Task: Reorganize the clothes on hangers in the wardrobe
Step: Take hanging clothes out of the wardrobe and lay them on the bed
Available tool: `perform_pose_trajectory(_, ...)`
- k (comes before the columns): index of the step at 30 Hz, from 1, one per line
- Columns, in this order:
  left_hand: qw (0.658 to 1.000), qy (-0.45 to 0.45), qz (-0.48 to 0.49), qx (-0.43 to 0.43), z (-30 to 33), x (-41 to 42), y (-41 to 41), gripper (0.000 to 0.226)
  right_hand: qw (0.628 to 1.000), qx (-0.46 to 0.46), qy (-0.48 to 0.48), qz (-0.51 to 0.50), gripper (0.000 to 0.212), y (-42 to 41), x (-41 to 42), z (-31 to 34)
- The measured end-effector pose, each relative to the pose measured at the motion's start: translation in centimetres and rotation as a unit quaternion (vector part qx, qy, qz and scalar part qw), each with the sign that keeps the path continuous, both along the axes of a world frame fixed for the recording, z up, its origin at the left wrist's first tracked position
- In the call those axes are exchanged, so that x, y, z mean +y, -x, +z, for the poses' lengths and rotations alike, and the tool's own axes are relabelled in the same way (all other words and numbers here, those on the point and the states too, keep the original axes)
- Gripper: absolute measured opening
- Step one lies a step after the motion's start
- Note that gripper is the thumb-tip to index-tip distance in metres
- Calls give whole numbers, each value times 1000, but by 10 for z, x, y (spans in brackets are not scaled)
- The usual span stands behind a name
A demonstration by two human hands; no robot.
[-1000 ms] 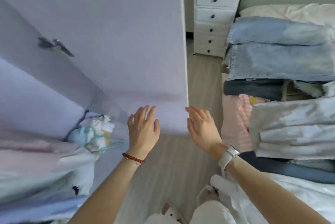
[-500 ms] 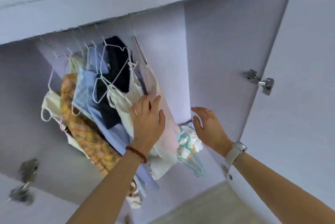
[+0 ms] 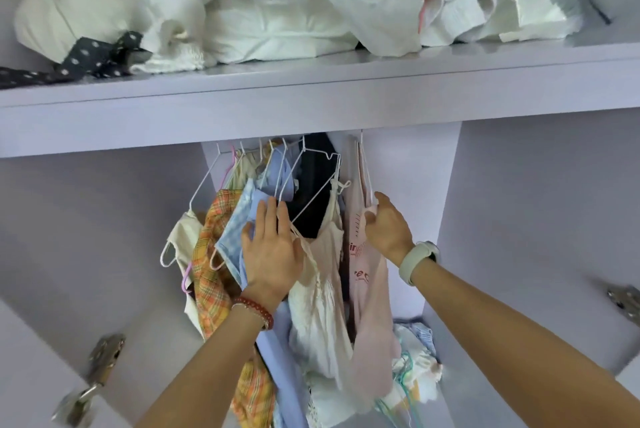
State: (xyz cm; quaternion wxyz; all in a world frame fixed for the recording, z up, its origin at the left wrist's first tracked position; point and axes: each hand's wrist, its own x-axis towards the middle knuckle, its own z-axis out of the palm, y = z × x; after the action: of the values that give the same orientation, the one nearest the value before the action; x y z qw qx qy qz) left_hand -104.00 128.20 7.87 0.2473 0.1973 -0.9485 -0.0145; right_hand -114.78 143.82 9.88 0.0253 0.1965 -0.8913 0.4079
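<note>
Bedding pile [image 3: 263,12] on shelf [image 3: 311,98]; hung clothes [image 3: 318,272] below (hinges at both sides).

We are at home, looking into an open purple wardrobe [image 3: 519,220]. Clothes on white hangers [image 3: 311,185] hang close together at 6 o'clock. At 12 o'clock a shelf [image 3: 311,88] holds heaps of soft white bedding [image 3: 263,22]. Metal door hinges [image 3: 104,355] sit at 8 o'clock.

rail: hidden behind shelf [image 3: 311,105] | hinge [image 3: 86,389]: blurred

Left hand [image 3: 272,256] flat, right hand [image 3: 388,227] curled.
</note>
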Motion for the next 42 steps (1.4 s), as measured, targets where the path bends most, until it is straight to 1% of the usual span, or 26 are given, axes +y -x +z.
perform_pose_trajectory(4,1000,-4,-24,10,-2,-5,-1,65,999,24,4,-43,22,10,-4,0)
perform_pose_trajectory(7,999,-4,-45,9,-7,-1,0,64,996,58,18,-67,23,18,-4,2)
perform_pose_trajectory(11,999,-28,-45,2,-12,5,5,61,988,83,98,-79,24,24,4,12)
perform_pose_trajectory(13,998,-39,-44,13,-9,8,5,60,984,87,139,-67,20,21,14,9)
perform_pose_trajectory(15,997,-35,-55,38,-7,13,5,56,983,83,148,-66,10,15,29,-1)
perform_pose_trajectory(16,996,-22,-59,60,-7,17,5,54,986,81,129,-68,16,12,37,-8)
perform_pose_trajectory(18,991,4,-75,111,-6,26,3,47,994,76,42,-73,33,2,56,-23)
perform_pose_trajectory(19,987,17,-92,128,-5,33,2,44,994,69,8,-80,34,-5,65,-31)
perform_pose_trajectory(21,977,34,-144,157,-6,49,3,39,993,60,-14,-97,25,-19,85,-48)
perform_pose_trajectory(23,962,17,-211,171,-10,68,6,40,989,62,-73,-111,19,-33,110,-63)
perform_pose_trajectory(24,952,-12,-250,176,-13,79,8,41,983,68,-124,-115,20,-41,124,-71)
perform_pose_trajectory(26,920,-133,-331,164,-19,104,13,44,962,89,-223,-130,22,-61,158,-82)
perform_pose_trajectory(28,881,-253,-384,112,-28,131,21,48,947,103,-268,-145,24,-88,194,-87)
perform_pose_trajectory(29,871,-274,-398,87,-34,145,25,50,941,99,-284,-152,25,-103,212,-87)
perform_pose_trajectory(30,871,-270,-407,60,-42,159,29,51,935,107,-295,-162,26,-117,227,-85)
perform_pose_trajectory(32,881,-225,-417,-1,-56,183,34,51,933,151,-275,-177,23,-144,246,-81)
perform_pose_trajectory(33,876,-199,-439,-21,-63,198,33,49,928,166,-283,-177,22,-157,258,-79)
perform_pose_trajectory(34,864,-179,-470,-19,-71,215,30,42,928,139,-296,-179,21,-176,271,-73)
perform_pose_trajectory(35,857,-161,-488,-14,-80,224,29,35,924,148,-302,-185,22,-190,280,-75)
perform_pose_trajectory(36,851,-160,-499,-26,-81,218,30,33,921,156,-314,-171,22,-189,280,-75)
perform_pose_trajectory(37,781,-171,-599,-51,-86,258,15,37,900,127,-332,-252,22,-245,304,-77)
perform_pose_trajectory(38,723,-169,-665,-83,-93,293,-2,39,863,127,-342,-349,23,-284,319,-80)
perform_pose_trajectory(39,712,-167,-674,-109,-93,291,-5,36,864,141,-330,-353,26,-288,327,-85)
perform_pose_trajectory(40,699,-188,-677,-134,-96,295,-11,29,868,114,-320,-362,29,-300,334,-87)
perform_pose_trajectory(41,684,-222,-677,-156,-102,300,-19,22,855,107,-327,-389,32,-308,337,-86)
perform_pose_trajectory(42,661,-259,-684,-168,-105,303,-30,18,845,76,-328,-415,35,-317,338,-84)
